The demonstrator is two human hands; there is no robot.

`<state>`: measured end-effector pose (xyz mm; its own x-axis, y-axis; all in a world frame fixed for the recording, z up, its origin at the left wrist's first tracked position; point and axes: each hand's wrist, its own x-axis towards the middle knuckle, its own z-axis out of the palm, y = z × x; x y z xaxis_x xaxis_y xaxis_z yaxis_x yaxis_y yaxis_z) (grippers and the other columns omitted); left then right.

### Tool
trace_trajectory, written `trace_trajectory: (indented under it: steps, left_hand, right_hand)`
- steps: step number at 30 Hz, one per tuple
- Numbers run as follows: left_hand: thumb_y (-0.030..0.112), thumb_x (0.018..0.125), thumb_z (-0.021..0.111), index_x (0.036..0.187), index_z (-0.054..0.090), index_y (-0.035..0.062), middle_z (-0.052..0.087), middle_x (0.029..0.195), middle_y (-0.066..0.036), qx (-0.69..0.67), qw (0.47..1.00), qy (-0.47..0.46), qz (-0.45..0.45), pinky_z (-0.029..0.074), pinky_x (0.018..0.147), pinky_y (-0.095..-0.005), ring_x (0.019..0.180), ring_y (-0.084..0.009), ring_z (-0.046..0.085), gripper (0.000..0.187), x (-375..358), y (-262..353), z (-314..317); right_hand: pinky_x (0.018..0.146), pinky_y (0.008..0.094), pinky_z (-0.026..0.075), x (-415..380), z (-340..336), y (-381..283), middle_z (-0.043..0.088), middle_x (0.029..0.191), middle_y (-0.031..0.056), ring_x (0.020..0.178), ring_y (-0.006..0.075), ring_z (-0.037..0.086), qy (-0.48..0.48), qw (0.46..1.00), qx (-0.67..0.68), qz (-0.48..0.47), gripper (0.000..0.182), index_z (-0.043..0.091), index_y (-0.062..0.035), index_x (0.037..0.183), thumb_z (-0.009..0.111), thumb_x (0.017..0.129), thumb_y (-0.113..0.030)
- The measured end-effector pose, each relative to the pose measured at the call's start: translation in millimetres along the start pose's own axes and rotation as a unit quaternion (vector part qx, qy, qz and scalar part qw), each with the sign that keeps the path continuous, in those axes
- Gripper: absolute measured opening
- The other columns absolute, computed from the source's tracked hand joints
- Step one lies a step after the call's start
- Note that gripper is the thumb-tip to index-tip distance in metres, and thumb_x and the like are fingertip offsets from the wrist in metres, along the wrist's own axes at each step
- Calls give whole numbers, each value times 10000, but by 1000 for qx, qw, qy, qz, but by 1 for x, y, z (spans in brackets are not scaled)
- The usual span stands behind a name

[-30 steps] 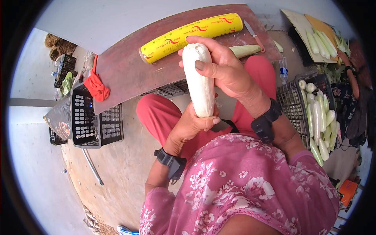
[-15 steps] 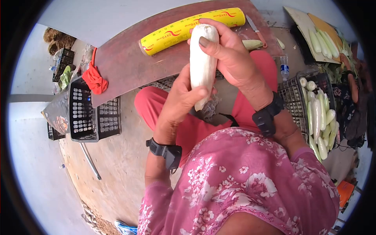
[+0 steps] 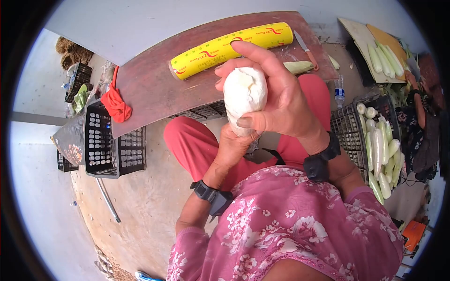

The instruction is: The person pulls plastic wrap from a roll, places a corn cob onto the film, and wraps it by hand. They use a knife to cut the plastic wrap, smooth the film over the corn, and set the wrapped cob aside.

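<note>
A pale, husk-covered ear of corn (image 3: 245, 96) is held upright above my lap, its blunt, cut end turned up toward the camera. My left hand (image 3: 234, 144) grips its lower part from below, fingers mostly hidden behind it. My right hand (image 3: 276, 93) curves round the upper part, thumb on the near side and index finger raised off it. Beyond both hands, a yellow printed roll (image 3: 229, 50) lies on the reddish table (image 3: 159, 91). A knife (image 3: 307, 50) and another husked ear (image 3: 299, 67) rest to its right.
Black crates (image 3: 101, 140) and a red cloth (image 3: 116, 105) are at the left. At the right stand a crate (image 3: 348, 133) of corn ears (image 3: 378, 150), a bottle (image 3: 339, 92) and a board (image 3: 358, 42) with ears. A co-worker's arm (image 3: 418, 105) shows at far right.
The ear has tipped so that its blunt end faces the camera. My left hand has moved lower beneath it, and my right index finger has lifted away.
</note>
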<state>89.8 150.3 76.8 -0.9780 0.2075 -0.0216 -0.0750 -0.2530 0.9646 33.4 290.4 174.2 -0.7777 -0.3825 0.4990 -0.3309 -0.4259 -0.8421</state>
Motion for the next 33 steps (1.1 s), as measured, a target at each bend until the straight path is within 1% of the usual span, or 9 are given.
trace_trajectory:
  steps: [5,8,11,12,15,18,23,26,33]
  left_hand:
    - [4,884,635,1128,660,12,697,1025,-45,133,987,-11,94,503,872,-306,972,-141,624,246,1,2,-10]
    - [-23,848,628,1242,588,22,636,1193,-120,305,940,-125,-88,505,886,-334,1022,-200,621,399,11,19,-34]
    - [10,804,683,1377,452,51,507,1357,-151,308,932,-173,-77,481,934,-342,1136,-237,573,619,9,29,-58]
    - [75,747,778,1443,335,62,418,1424,-138,307,920,-208,-124,441,996,-346,1233,-253,507,826,9,51,-57]
    - [129,690,850,1421,361,45,458,1384,-104,-10,989,-143,32,403,1040,-342,1275,-213,462,883,-1,54,-38]
    - [152,664,883,1416,370,34,482,1369,-78,41,996,-75,40,415,1029,-334,1255,-184,474,918,-4,56,-13]
    - [111,690,854,1336,463,33,584,1220,-40,90,995,-38,-18,474,942,-302,1098,-137,563,758,-1,44,-7]
    - [77,697,829,1279,510,34,607,1134,-16,37,995,-89,-32,492,881,-275,1016,-103,574,665,-3,38,-15]
    - [52,700,806,1122,584,51,631,940,17,0,980,-186,-66,501,778,-260,853,-88,590,477,-7,40,-27]
  right_hand:
    - [961,345,489,-1,2,-1,566,1266,178,1148,237,592,-34,998,-45,-31,994,260,-36,1490,849,696,-137]
    - [971,344,482,-2,2,-3,569,1261,177,1154,234,588,-23,999,-26,-25,1000,262,-40,1488,857,691,-141]
    - [979,348,478,-2,-1,-4,566,1267,176,1165,237,582,-28,999,-20,-20,992,262,-44,1488,850,694,-126]
    - [982,351,478,-2,-1,-4,563,1271,176,1169,239,580,-25,999,-17,-16,988,264,-44,1488,848,695,-124]
    - [988,357,477,-4,3,-4,552,1286,173,1181,242,572,-14,1000,5,1,971,271,-43,1484,841,701,-110]
    - [995,360,473,-5,10,-1,542,1302,166,1188,242,565,-8,999,31,16,939,292,-41,1475,832,708,-84]
    - [938,290,477,-7,12,4,544,1282,107,1107,135,540,-5,1000,18,12,801,389,-43,1418,813,739,-14]
    - [981,337,469,-9,10,-1,555,1250,131,1150,209,561,4,998,35,48,856,375,-13,1426,847,719,-113]
    - [901,281,456,-2,4,-13,558,1130,73,1044,144,549,-69,996,16,49,645,443,-10,1377,740,845,-223]
